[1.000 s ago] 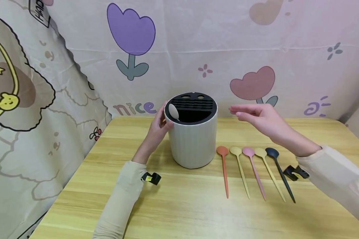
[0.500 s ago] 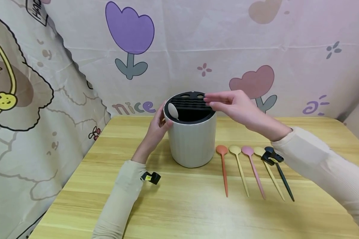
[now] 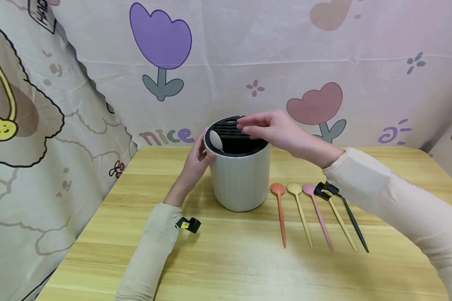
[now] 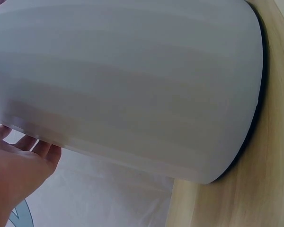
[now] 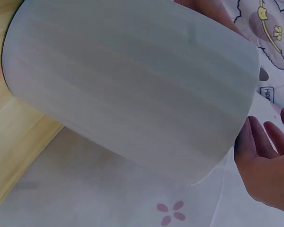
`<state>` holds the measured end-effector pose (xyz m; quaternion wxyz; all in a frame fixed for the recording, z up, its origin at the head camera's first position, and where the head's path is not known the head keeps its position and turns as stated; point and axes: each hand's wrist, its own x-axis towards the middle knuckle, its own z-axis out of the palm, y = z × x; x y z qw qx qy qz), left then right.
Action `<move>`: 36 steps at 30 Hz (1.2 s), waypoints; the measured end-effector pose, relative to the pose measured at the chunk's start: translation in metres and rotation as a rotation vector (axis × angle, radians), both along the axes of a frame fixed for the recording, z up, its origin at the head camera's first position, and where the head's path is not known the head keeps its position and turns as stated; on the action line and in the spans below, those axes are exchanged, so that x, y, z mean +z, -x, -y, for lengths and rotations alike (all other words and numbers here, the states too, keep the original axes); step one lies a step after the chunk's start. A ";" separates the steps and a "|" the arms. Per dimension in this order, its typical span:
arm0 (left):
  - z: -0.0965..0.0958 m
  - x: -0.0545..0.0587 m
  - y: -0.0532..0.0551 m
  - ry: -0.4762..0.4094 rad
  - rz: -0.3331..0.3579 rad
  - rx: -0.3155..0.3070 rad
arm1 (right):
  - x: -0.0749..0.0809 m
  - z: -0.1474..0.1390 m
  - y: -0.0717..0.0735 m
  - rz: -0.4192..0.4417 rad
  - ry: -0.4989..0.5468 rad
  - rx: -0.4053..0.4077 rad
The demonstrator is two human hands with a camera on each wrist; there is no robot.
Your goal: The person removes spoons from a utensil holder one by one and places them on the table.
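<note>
A white ribbed utensil holder point(image 3: 241, 184) with a black slotted top point(image 3: 229, 127) stands upright on the table. My left hand point(image 3: 196, 163) grips its left side near the rim, the thumb on the front and the fingers going round behind. In the left wrist view, the fingers lie along the white wall. A pale spoon point(image 3: 216, 140) leans inside the large opening, bowl upward, its handle hidden. Over the right part of the top is my right hand point(image 3: 278, 129), its fingers loosely extended with nothing seen between them. Whether its fingertips touch the top, I cannot tell.
Right of the holder lies a row of spoons: orange point(image 3: 278, 189), cream point(image 3: 294, 189), pink point(image 3: 320, 217), another cream one point(image 3: 342, 225) and a dark one point(image 3: 355, 225). My right wrist camera hides some of their bowls. A printed cloth point(image 3: 226, 75) hangs behind the wooden table point(image 3: 226, 259).
My right hand has moved left from beside the utensil holder to above its black top. The left hand keeps its grip, and the holder and spoons stay in place.
</note>
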<state>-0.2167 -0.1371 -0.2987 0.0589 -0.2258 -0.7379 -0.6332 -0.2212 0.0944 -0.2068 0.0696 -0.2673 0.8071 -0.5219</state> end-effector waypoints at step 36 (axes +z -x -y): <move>0.001 0.001 -0.001 -0.021 -0.003 -0.022 | 0.003 0.057 0.008 0.066 -0.043 -0.020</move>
